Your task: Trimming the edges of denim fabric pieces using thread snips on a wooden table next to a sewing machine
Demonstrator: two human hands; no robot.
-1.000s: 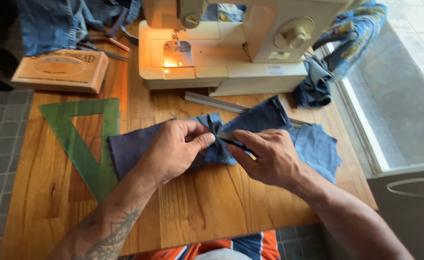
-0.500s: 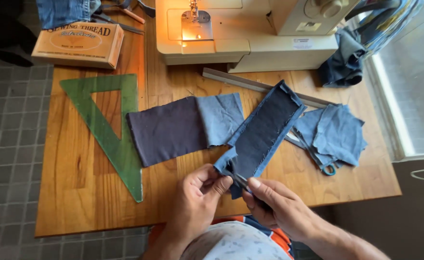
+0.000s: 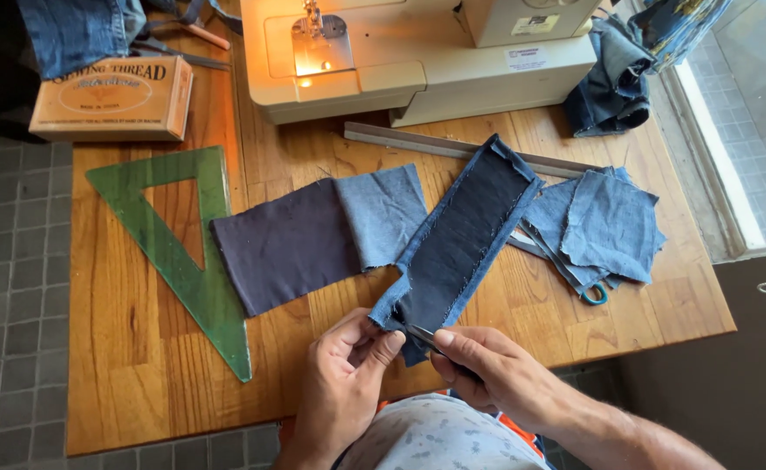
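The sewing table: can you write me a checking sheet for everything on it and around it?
Surface: wooden table, partly covered.
Job's things: dark blue denim strip, near end held; small dark tool at its edge.
Clutter: green plastic triangle ruler, purple and light blue joined cloth, pile of light blue denim pieces, scissors under them, cardboard box, long metal ruler.
Hands: left hand pinches the strip; right hand holds the tool.
Cables: nothing seen.
Surroundings: cream sewing machine, lamp lit; grey tiled floor.

A tan cardboard box (image 3: 111, 98) lies top left; two small pale labels (image 3: 529, 42) mark the sewing machine (image 3: 418, 61)
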